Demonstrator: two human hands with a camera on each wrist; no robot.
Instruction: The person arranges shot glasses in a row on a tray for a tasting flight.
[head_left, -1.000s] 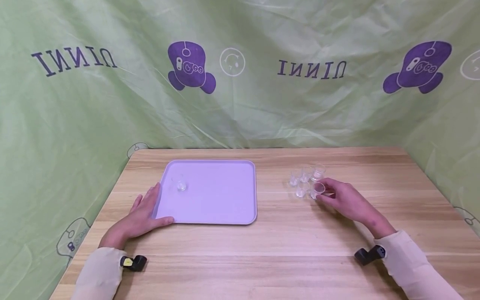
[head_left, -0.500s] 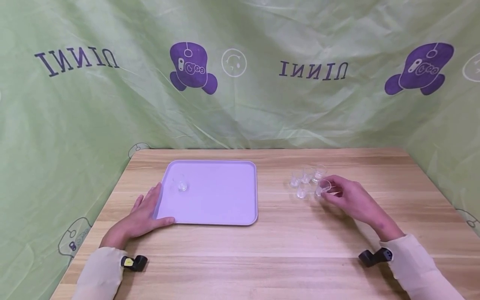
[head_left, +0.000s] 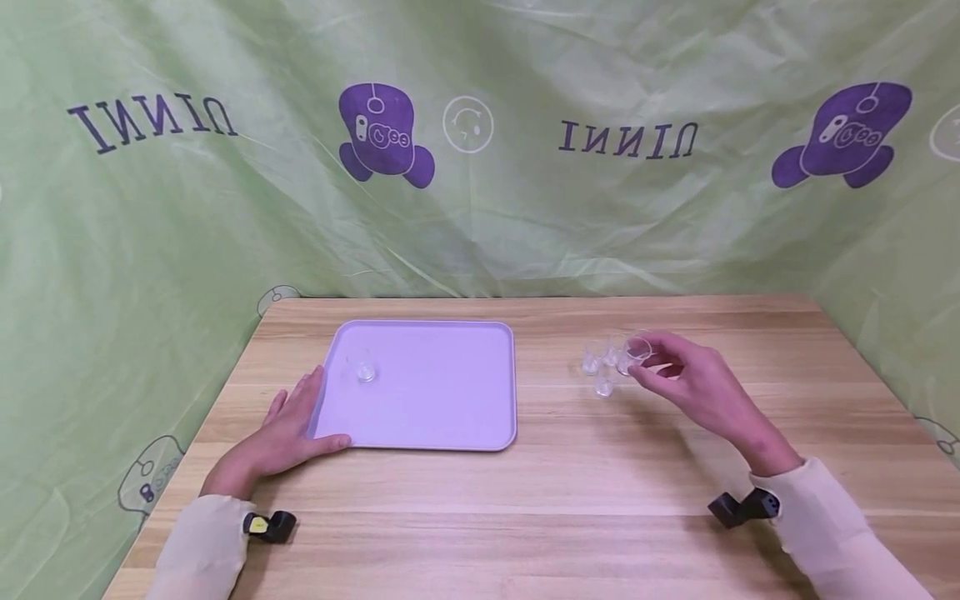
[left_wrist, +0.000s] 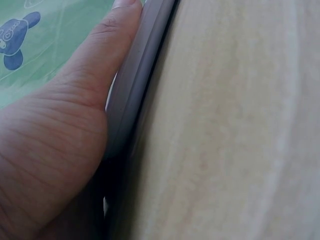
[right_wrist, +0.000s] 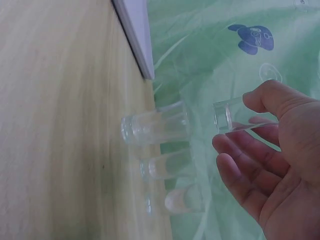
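One glass (right_wrist: 232, 116), partly hidden, between pinched right fingers (right_wrist: 257, 149); straight left fingers (head_left: 304, 392) against tray (head_left: 442, 383).

A wood-grain table (head_left: 420, 517) bears a lilac tray (head_left: 442, 383) and small clear glasses (head_left: 591, 365).

Light wooden table (head_left: 465, 525), its grain running crosswise in the head view. A creased, pale-green cloth (head_left: 517, 233) hangs behind the far edge and along both sides. Upper prints, left to right: dark purple lettering (head_left: 153, 122); a purple figure (head_left: 382, 133) with white line markings; a white-outlined round emblem (head_left: 468, 125); more lettering (head_left: 628, 140); a matching purple figure (head_left: 847, 137); a second round emblem (head_left: 951, 133), cut off by the frame. Lower prints, outlined only: one (head_left: 150, 475) left of the table, another (head_left: 937, 435) right of it.
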